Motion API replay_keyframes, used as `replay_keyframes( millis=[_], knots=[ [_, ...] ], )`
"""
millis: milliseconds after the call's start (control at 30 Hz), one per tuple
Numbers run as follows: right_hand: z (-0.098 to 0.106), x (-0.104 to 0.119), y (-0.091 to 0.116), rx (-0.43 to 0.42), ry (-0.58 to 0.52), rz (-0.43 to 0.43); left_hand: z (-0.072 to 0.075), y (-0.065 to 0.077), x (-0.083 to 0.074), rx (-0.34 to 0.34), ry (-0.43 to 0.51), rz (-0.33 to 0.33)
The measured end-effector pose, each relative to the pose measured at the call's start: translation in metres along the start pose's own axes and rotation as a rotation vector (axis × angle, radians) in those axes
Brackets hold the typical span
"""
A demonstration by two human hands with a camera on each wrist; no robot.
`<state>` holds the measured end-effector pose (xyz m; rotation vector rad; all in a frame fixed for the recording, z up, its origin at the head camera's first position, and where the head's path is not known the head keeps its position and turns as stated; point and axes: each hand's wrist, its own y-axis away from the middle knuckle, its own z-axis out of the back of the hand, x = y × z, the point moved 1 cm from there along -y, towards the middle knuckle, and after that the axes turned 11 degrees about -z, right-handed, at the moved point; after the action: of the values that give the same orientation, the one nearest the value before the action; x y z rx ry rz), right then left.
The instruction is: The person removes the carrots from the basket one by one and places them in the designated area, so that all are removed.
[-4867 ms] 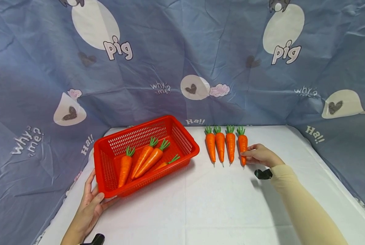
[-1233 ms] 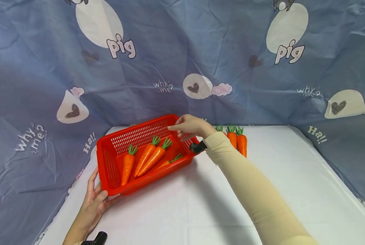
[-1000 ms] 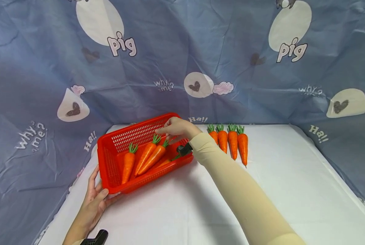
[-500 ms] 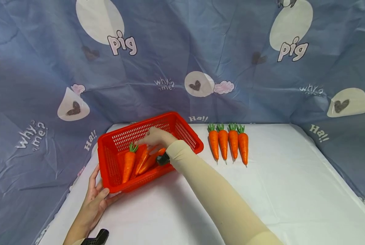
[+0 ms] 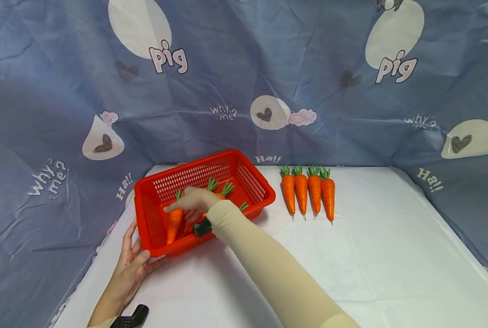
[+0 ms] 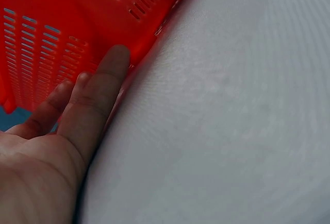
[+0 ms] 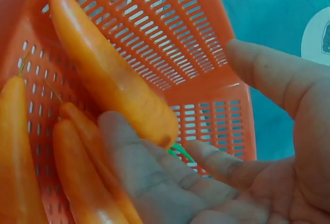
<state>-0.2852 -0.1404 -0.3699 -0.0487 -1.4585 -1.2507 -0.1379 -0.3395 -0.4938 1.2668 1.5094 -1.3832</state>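
A red plastic basket (image 5: pixel 250 182) stands tilted in plan on the white cloth, with several carrots inside. My left hand (image 5: pixel 123 280) rests against its near left corner, thumb at the rim; in the left wrist view its straight fingers (image 6: pixel 95 95) lie along the outer wall. My right hand (image 5: pixel 196 200) reaches into the basket over the leftmost carrot (image 5: pixel 173 228). The right wrist view shows that carrot (image 7: pixel 113 80) beside the spread fingers, the thumb apart from it. Two more carrots' green tops (image 5: pixel 227 188) show behind the hand, their bodies partly hidden.
Several carrots (image 5: pixel 301 193) lie side by side on the cloth right of the basket, green tops pointing away. A blue patterned curtain (image 5: pixel 330 68) rises behind the white-covered table (image 5: pixel 350 264).
My right hand has let go of the carrot at the row's right end, then moved left into the basket, down to the leftmost carrot. My left hand stays at the basket corner.
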Motion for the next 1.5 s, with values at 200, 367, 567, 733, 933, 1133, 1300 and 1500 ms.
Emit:
replay_keyframes(
  millis=[200,367,567,733,933,1133,1300,1500],
  knots=[
    [-0.002,0.005,-0.003,0.051,0.021,-0.043,0.000,-0.001,-0.002,0.007,0.008,-0.012],
    [-0.002,0.010,-0.008,0.069,0.041,-0.080,-0.001,-0.001,-0.002,0.024,0.022,-0.024],
    [-0.003,0.012,-0.010,0.036,0.075,-0.092,-0.003,0.000,0.001,0.000,0.006,0.000],
    [-0.004,0.007,-0.012,0.037,0.123,-0.114,-0.004,0.005,0.005,0.033,0.030,0.000],
    [-0.009,0.008,-0.016,0.048,0.115,-0.075,-0.002,0.005,0.003,0.035,0.037,-0.028],
    [-0.015,0.012,-0.018,0.049,0.032,-0.115,-0.002,0.005,0.001,0.023,0.046,-0.032],
    [-0.016,0.010,-0.023,0.042,0.043,-0.099,-0.002,0.005,0.001,0.023,0.047,-0.034],
    [-0.014,0.009,-0.030,0.079,-0.024,-0.098,-0.004,0.002,-0.001,0.018,0.020,-0.014]
  ],
)
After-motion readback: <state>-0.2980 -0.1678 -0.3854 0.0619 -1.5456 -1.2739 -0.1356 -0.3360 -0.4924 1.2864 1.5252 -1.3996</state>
